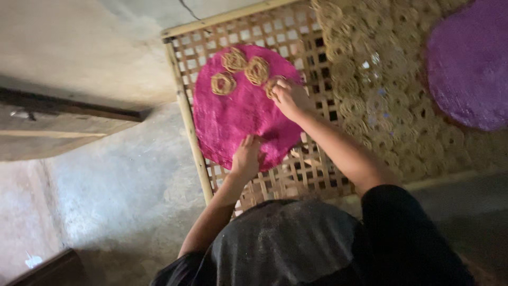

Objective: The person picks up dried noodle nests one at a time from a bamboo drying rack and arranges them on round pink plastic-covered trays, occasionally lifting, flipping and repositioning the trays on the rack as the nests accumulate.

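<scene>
A round pink mat (238,116) lies on a woven bamboo lattice tray (182,106). Three tan noodle spirals (257,70) sit near the mat's far edge. My right hand (288,98) rests at the mat's right edge, fingers closed on a fourth spiral (272,85), partly hidden by the fingers. My left hand (247,156) presses down on the mat's near edge, fingers spread flat, holding nothing.
Many more noodle spirals (381,90) cover the right part of the tray. A round purple mat (468,63) lies at the far right. Bare concrete floor (116,185) is to the left, with a wooden beam (58,114) beside it.
</scene>
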`<state>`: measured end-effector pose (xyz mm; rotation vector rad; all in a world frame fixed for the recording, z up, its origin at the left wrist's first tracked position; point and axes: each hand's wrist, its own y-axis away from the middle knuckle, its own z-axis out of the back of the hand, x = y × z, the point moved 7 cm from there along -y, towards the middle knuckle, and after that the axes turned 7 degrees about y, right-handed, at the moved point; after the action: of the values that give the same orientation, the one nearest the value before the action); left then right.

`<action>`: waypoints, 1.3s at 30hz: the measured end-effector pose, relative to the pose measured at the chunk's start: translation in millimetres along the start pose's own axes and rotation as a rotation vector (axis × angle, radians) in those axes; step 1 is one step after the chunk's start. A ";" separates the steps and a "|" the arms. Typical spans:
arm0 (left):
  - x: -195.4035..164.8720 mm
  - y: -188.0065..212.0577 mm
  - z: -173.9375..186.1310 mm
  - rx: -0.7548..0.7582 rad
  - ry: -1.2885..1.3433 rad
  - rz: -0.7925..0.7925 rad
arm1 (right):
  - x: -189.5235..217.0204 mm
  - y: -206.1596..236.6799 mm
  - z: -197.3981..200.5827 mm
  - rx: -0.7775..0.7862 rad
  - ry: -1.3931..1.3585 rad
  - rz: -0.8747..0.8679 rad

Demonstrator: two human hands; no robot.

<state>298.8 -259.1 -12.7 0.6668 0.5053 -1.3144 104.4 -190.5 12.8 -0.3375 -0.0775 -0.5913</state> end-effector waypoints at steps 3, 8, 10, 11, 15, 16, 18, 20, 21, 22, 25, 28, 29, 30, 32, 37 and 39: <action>8.8 -4.6 1.7 0.034 0.054 0.054 | -27.5 -16.5 -23.9 0.187 -0.058 -0.030; 25.0 -46.7 12.4 0.204 0.188 0.057 | -156.5 -47.4 -48.3 0.339 -1.092 -0.748; 41.2 -73.1 19.6 0.188 0.217 0.207 | -196.6 -66.2 -47.2 0.214 -1.423 -0.962; 49.6 -89.4 23.2 0.184 0.233 0.281 | -215.2 -75.8 -41.1 0.174 -1.462 -1.007; 25.9 -170.7 62.1 -0.250 -0.134 -0.142 | -233.3 -125.9 -18.9 0.083 -1.294 -0.840; 29.3 -186.7 61.3 -0.230 -0.104 -0.078 | -230.0 -134.5 -20.3 0.102 -1.256 -0.849; 32.7 -211.0 60.4 -0.202 -0.131 0.021 | -219.4 -149.9 -26.4 0.138 -1.181 -0.864; 32.9 -225.0 62.2 -0.184 -0.242 0.099 | -216.5 -165.1 -10.3 0.000 -0.563 -0.714; 35.6 -229.8 61.0 -0.155 -0.209 0.135 | -211.6 -171.4 -1.7 -0.068 -0.257 -0.626; 38.8 -232.9 60.6 -0.126 -0.176 0.172 | -208.4 -174.9 0.6 -0.113 -0.151 -0.579; 43.4 -234.0 68.3 -0.111 -0.158 0.237 | -208.2 -180.1 2.7 -0.170 0.069 -0.500; 31.7 -229.9 84.1 -0.238 -0.226 0.110 | -206.3 -179.8 12.4 -0.270 0.282 -0.472; 24.6 -227.9 88.5 -0.295 -0.254 0.040 | -194.2 -176.4 24.6 -0.421 0.465 -0.408; 30.0 -228.4 81.6 -0.183 -0.180 0.127 | -177.9 -168.6 35.1 -0.572 0.647 -0.342; 37.2 -229.6 63.3 0.037 -0.035 0.292 | -175.0 -157.7 20.3 -0.294 0.197 -0.419; 18.5 -247.9 50.4 -0.148 0.628 0.158 | -96.3 -77.4 -28.1 0.722 -1.603 -0.570; 22.2 -255.5 49.0 -0.197 0.737 0.135 | -107.6 -74.1 -20.3 0.564 -1.383 -0.541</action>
<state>51.0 -338.8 -33.1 0.9971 1.1469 -0.8464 -26.6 -197.4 -2.9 -0.1113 -1.6756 -0.7385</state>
